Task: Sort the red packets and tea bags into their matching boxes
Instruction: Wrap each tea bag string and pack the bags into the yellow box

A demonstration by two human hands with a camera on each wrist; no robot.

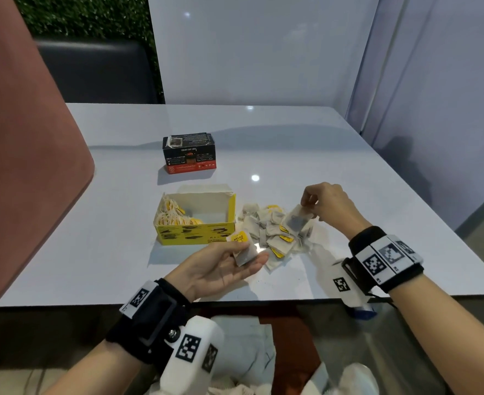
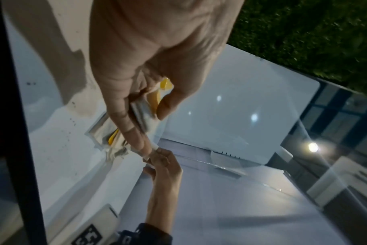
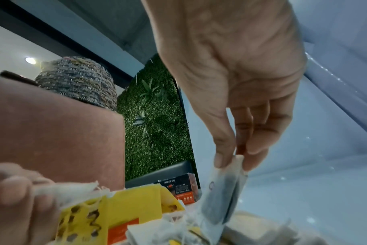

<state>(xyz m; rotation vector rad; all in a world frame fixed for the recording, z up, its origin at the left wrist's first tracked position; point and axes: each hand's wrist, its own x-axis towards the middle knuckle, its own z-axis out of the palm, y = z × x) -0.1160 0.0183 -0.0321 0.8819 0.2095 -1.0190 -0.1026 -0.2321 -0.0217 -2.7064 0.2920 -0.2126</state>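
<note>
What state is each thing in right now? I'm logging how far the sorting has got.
yellow box: open, partly filled with tea bags at its left end.
black and red box: closed, upright on the table.
pile of tea bags: loose on the table, unsorted.
left hand: palm up, holding a yellow-tagged tea bag.
right hand: pinching a tea bag above the pile.

A glossy white table point(image 1: 306, 155) carries everything here. Toward the far side stands a closed black box point(image 1: 189, 152) with a red band. Nearer sits an open yellow box point(image 1: 196, 220), tea bags packed at its left end. Just right of it, touching, sprawls a loose pile of tea bags point(image 1: 275, 229).
</note>
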